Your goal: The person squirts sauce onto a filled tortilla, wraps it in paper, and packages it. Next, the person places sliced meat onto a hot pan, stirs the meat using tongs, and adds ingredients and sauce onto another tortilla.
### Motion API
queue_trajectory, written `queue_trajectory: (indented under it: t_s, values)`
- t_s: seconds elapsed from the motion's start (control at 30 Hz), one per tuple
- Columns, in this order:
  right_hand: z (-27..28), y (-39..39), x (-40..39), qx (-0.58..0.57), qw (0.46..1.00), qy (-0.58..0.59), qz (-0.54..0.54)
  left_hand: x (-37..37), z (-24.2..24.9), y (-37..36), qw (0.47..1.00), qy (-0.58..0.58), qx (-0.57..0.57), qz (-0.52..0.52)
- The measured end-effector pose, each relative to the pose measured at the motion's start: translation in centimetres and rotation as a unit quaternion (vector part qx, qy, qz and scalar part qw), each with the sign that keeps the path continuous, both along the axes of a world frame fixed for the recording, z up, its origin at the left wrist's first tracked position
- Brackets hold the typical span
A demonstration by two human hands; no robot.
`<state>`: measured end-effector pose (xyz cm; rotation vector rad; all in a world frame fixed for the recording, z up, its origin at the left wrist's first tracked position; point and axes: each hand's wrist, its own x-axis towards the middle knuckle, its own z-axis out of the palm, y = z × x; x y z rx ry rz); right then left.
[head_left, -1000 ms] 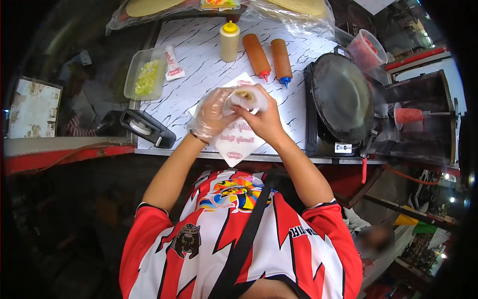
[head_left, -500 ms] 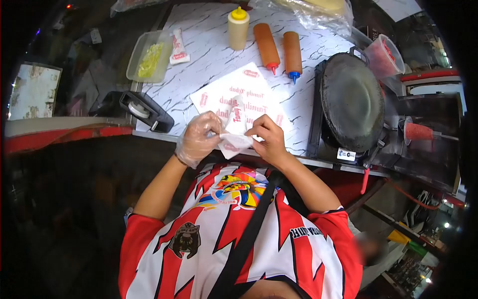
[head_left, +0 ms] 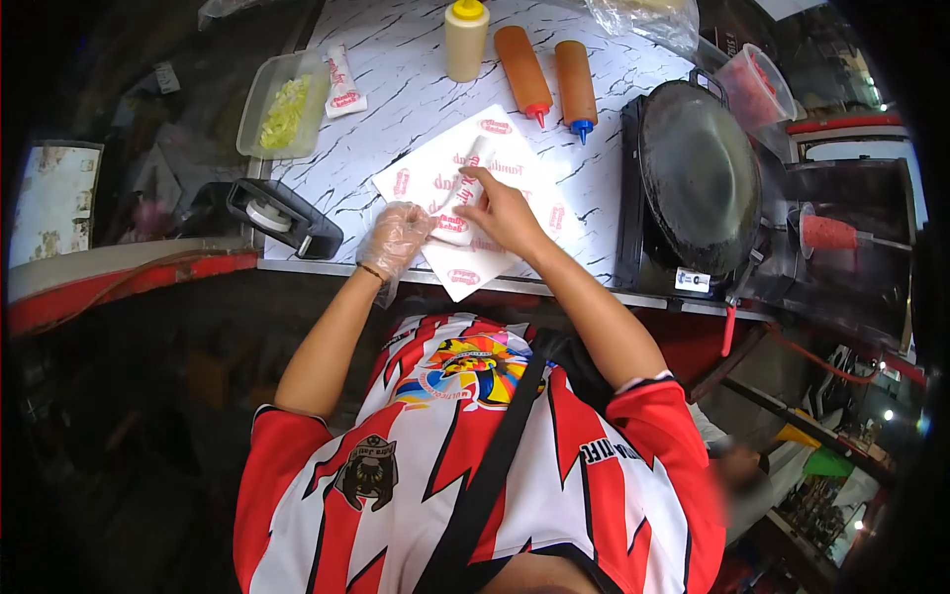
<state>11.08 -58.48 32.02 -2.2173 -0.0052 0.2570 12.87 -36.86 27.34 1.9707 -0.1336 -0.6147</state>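
A kebab wrapped in white paper with red print [head_left: 455, 224] lies at a slant on a square printed paper sheet [head_left: 460, 272] on the table. My left hand [head_left: 396, 240], in a clear plastic glove, is closed at the roll's lower left side and pinches its paper edge. My bare right hand [head_left: 500, 210] curls over the roll from the right, thumb and fingers on its sides. The fingers cover part of the print. Another wrapped roll [head_left: 343, 84] lies farther back, beside a plastic tub of shredded lettuce [head_left: 319, 114].
A black tape dispenser [head_left: 287, 220] stands at the table's left front edge. Behind the sheet are a yellow-capped bottle [head_left: 465, 45], a red-tipped bottle [head_left: 522, 71] and a blue-tipped bottle [head_left: 575, 87]. A griddle pan [head_left: 700, 178] sits on a stove at right, near a clear tub [head_left: 757, 87].
The paper flap at the roll's near end has been folded down. My right hand has moved up and left onto the roll; my left hand has shifted slightly beside it.
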Motion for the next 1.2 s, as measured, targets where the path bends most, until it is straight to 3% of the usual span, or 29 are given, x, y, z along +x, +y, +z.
queue_trajectory:
  t_s: [0.03,0.13,0.17,0.2,0.27,0.3,0.47,0.5,0.53,0.6,0.73,0.8,0.83,0.87,0.9,0.93,0.97,1.07,1.1,1.13,1.17,1.2]
  values:
    - [-0.5,0.1,0.6,-0.008,1.000,0.001,-0.007,0.1,-0.8,0.1,0.999,-0.032,-0.035,0.013]
    - [-2.1,0.8,2.0,-0.026,0.999,0.000,-0.023,-0.6,-0.5,-0.1,0.972,-0.215,0.041,0.080]
    - [-2.2,0.7,1.9,-0.027,0.999,0.004,-0.028,-1.7,0.2,-0.2,0.934,-0.345,0.054,0.082]
    - [-2.2,0.7,1.9,-0.028,0.999,0.009,-0.033,-2.5,1.3,0.1,0.920,-0.380,0.093,-0.016]
    - [-2.5,0.7,2.1,-0.042,0.999,0.011,-0.030,-4.9,0.8,-0.6,0.879,-0.403,0.199,-0.160]
    - [-2.5,0.6,2.3,-0.056,0.998,0.006,-0.033,-5.2,-0.1,-1.2,0.886,-0.335,0.257,-0.193]
    - [1.5,10.0,3.4,-0.020,0.990,-0.108,0.087,-4.0,-0.5,-0.4,0.875,-0.290,0.290,-0.257]
    - [1.8,12.7,3.6,0.006,0.982,-0.124,0.143,-4.4,-7.9,-1.5,0.930,-0.303,0.110,-0.177]
    - [1.9,15.3,3.9,0.032,0.970,-0.144,0.195,-4.3,-3.9,-0.9,0.943,-0.280,0.077,-0.160]
    - [1.0,19.4,4.8,0.023,0.970,-0.044,0.239,-4.8,-4.8,-0.6,0.890,-0.397,0.173,-0.142]
    - [-1.4,21.3,6.1,0.161,0.956,0.195,0.149,-4.6,-5.6,-0.5,0.876,-0.413,0.193,-0.157]
    - [-2.9,20.8,4.3,0.334,0.905,0.256,0.063,-4.8,-6.6,-0.8,0.867,-0.438,0.189,-0.143]
    - [-1.9,20.4,3.0,0.403,0.888,0.210,0.073,-4.4,-5.5,-0.5,0.863,-0.441,0.191,-0.154]
    - [-0.8,19.6,2.0,0.269,0.948,0.097,0.140,-4.1,-4.2,-0.3,0.887,-0.356,0.205,-0.211]
    - [-1.4,19.6,1.0,0.165,0.978,0.009,0.126,-3.9,-3.9,-0.4,0.890,-0.347,0.205,-0.213]
    - [-2.1,20.2,0.3,0.060,0.989,-0.076,0.112,-3.8,-4.0,-0.3,0.893,-0.336,0.206,-0.216]
    - [-2.8,20.3,0.0,-0.023,0.992,-0.088,0.083,-4.1,-5.2,-0.3,0.887,-0.382,0.183,-0.186]
    - [-4.2,18.4,-0.1,-0.059,0.990,-0.110,0.070,-4.1,-4.2,-0.6,0.884,-0.353,0.226,-0.207]
    - [-4.0,17.1,-0.1,-0.035,0.994,-0.096,0.039,-4.5,-6.7,-1.1,0.891,-0.387,0.171,-0.165]
    - [-3.3,15.2,0.0,-0.077,0.985,-0.153,0.028,-4.6,-7.5,-1.4,0.885,-0.369,0.206,-0.195]
    - [-1.4,13.3,0.4,0.024,0.995,-0.095,-0.016,-4.3,-8.0,-1.9,0.876,-0.352,0.242,-0.222]
    - [-2.3,11.0,0.0,0.026,0.995,-0.056,-0.082,-4.0,-8.2,-2.2,0.866,-0.335,0.278,-0.248]
